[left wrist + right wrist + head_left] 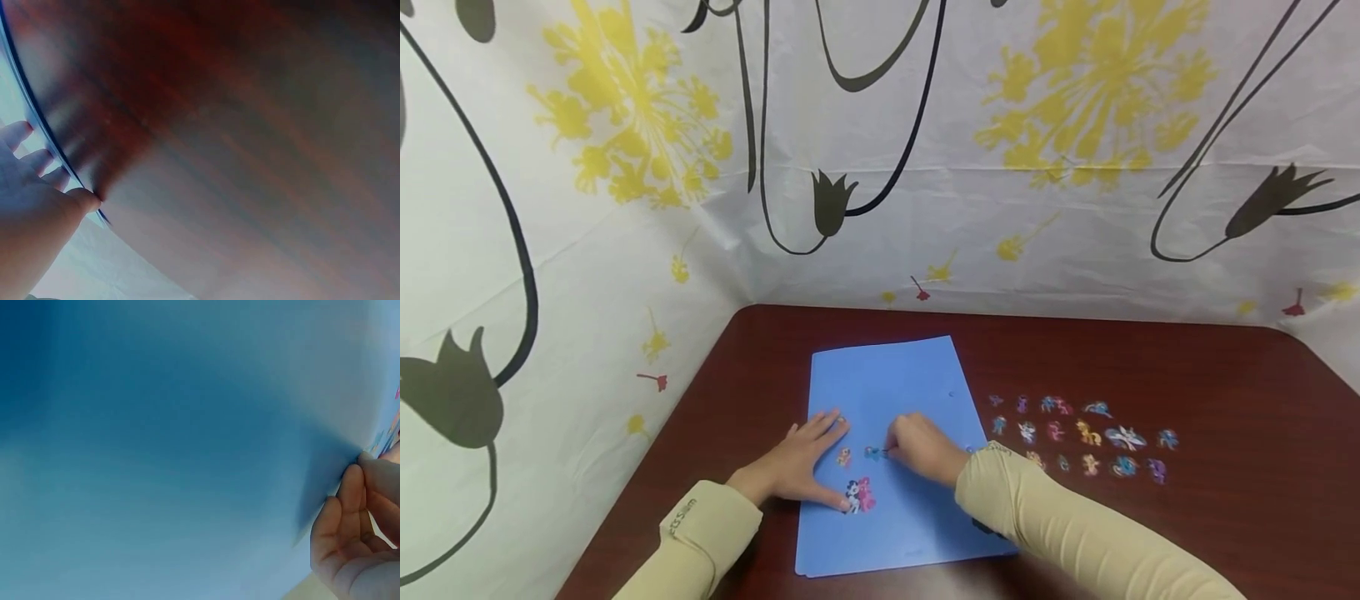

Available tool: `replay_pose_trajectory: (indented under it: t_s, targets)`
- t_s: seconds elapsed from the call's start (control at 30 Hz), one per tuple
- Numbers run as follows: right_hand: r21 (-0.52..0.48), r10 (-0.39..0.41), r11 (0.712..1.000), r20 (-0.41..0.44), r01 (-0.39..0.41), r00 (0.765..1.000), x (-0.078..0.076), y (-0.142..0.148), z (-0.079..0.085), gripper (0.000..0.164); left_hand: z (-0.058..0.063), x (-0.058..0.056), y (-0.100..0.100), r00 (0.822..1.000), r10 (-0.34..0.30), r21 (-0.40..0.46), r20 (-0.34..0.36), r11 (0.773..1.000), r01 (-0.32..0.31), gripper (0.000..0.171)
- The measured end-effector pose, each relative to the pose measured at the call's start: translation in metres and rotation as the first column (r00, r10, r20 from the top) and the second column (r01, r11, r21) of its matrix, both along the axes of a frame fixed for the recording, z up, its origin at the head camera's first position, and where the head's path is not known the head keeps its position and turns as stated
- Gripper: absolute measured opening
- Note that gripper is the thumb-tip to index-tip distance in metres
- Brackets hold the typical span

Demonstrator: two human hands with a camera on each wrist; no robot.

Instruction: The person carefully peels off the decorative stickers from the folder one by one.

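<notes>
A blue plastic folder lies on the dark red-brown table, with small pony stickers on it. My left hand rests spread over the folder's left edge; its thumb reaches a white-and-pink pony sticker pair, and a small orange pony sticker sits right of the fingers. At the folder's middle, my right hand has curled fingers and pinches the right end of a blue pony sticker. The right wrist view shows the thumb and index fingertips together, low against the blue surface.
Right of the folder, several more pony stickers lie in loose rows on the table. A white curtain with yellow and dark flower prints hangs behind and to the left of the table. Long beige sleeves cover both forearms.
</notes>
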State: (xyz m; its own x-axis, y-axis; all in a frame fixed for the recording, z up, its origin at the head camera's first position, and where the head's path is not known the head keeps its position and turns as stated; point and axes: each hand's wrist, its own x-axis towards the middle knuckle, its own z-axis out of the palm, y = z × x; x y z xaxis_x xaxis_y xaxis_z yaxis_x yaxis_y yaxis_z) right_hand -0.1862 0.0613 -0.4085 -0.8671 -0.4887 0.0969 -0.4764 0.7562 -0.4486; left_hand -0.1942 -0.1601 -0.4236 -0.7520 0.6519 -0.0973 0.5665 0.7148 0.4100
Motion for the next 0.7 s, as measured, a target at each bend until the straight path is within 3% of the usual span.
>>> replay_pose_trajectory:
  t_s: [0.37,0.7]
  targets:
    - [0.005,0.031,1.0,-0.012,-0.031,0.999,-0.001,0.002,-0.002,0.004,0.001,0.001,-0.002,1.0,0.003,-0.003,0.002,1.0,-0.003,0.103]
    - [0.223,0.067,0.974,-0.153,-0.032,0.986,0.006,-0.006,-0.002,0.004,-0.003,-0.001,-0.001,1.0,-0.001,-0.004,-0.013,1.0,0.001,0.103]
